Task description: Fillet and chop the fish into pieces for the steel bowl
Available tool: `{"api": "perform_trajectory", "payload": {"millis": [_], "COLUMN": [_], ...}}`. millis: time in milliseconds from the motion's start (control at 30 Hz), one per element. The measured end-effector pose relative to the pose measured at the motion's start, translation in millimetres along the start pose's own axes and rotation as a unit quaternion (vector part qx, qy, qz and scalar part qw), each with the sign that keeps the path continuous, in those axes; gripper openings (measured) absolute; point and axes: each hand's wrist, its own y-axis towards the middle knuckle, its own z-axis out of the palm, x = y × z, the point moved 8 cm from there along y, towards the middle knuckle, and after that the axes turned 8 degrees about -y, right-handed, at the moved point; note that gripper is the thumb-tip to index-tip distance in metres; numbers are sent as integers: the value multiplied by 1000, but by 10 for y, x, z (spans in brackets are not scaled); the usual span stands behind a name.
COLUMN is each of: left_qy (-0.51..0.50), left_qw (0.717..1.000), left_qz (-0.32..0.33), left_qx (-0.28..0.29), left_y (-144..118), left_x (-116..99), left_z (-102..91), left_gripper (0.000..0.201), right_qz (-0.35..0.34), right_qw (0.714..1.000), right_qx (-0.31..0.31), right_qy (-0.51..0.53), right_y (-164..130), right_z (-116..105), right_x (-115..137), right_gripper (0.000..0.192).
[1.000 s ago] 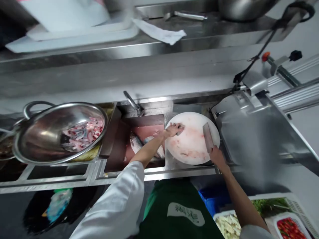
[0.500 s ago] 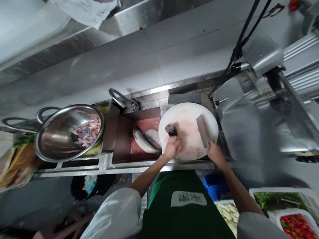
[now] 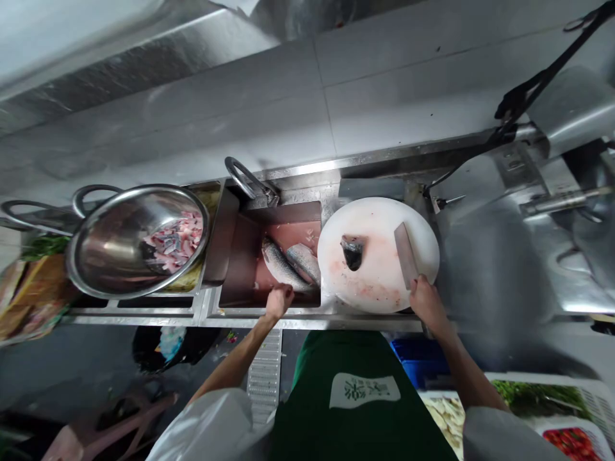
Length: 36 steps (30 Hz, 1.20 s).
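Note:
A round white cutting board (image 3: 379, 218) sits on the steel counter, stained pink. A dark fish head (image 3: 352, 251) lies near its middle. My right hand (image 3: 425, 301) grips the handle of a cleaver (image 3: 405, 255), whose blade rests flat on the board's right side. My left hand (image 3: 279, 299) reaches into the rectangular tray (image 3: 245, 256) left of the board, at the tail end of two whole grey fish (image 3: 289, 264). Whether its fingers grip a fish is not clear.
A steel bowl (image 3: 103, 256) with cut fish pieces (image 3: 175, 240) stands at the left, over other pans. A meat slicer (image 3: 528, 211) fills the right side. Below right are a blue crate (image 3: 416, 358) and trays of vegetables (image 3: 542, 400). A tiled wall is behind.
My left hand let go of the fish head on the board and moved left and down to the fish in the tray. My right hand stays on the cleaver.

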Motion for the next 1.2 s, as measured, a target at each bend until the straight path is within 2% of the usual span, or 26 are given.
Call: {"api": "perform_trajectory", "payload": {"millis": [33,67,100,167,200,233,300,333,367,400,433,533,633,733,867,1067,1200], "left_qy": [-30,-66,-104,-166,-187,-199,-204,-201,-200,-203,-211,-264,-328,-344,-291,-231,-217], "left_qw": [998,990,977,950,940,934,919,910,904,904,910,925,907,890,892,905,906], "left_qz": [11,39,76,160,201,248,335,363,375,371,354,268,235,247,271,297,310], "left_qx": [-61,-119,-170,-213,-204,-165,-45,10,46,58,46,-55,-124,-169,-216,-198,-190], "left_y": [96,218,359,677,834,971,1121,1132,1120,1101,1082,1002,896,848,864,948,960], "left_x": [-29,-153,-356,-929,-1259,-1601,-2172,-2342,-2419,-2410,-2332,-1908,-1646,-1624,-1665,-1711,-1772], "left_z": [-174,-308,-396,-391,-311,-176,176,351,496,604,673,726,729,726,749,856,835], "left_gripper": [14,15,16,18,19,21,27,28,29,29,29,31,37,41,40,37,41], "right_qz": [2,4,4,3,0,-3,-11,-16,-22,-28,-36,-60,-67,-73,-115,-132,-108], "right_qw": [1000,1000,999,999,999,999,999,1000,1000,1000,999,998,997,996,988,983,984], "right_qx": [-6,-12,-17,-17,-15,-13,-11,-10,-8,-5,0,19,23,-7,-44,-22,17], "right_qy": [10,20,30,42,44,42,31,22,14,6,0,-17,-39,-59,-90,-124,-140], "right_y": [-6,-6,1,37,60,83,114,118,114,101,81,0,-74,-121,-145,-117,-234], "right_z": [-27,-54,-78,-103,-104,-99,-79,-65,-47,-27,-3,67,85,-1,-150,-186,-179], "right_x": [125,268,422,725,854,957,1080,1104,1110,1105,1097,1102,1152,1250,1440,1598,1520], "right_gripper": [29,30,31,33,34,34,36,37,38,38,39,38,38,39,37,34,31]}}
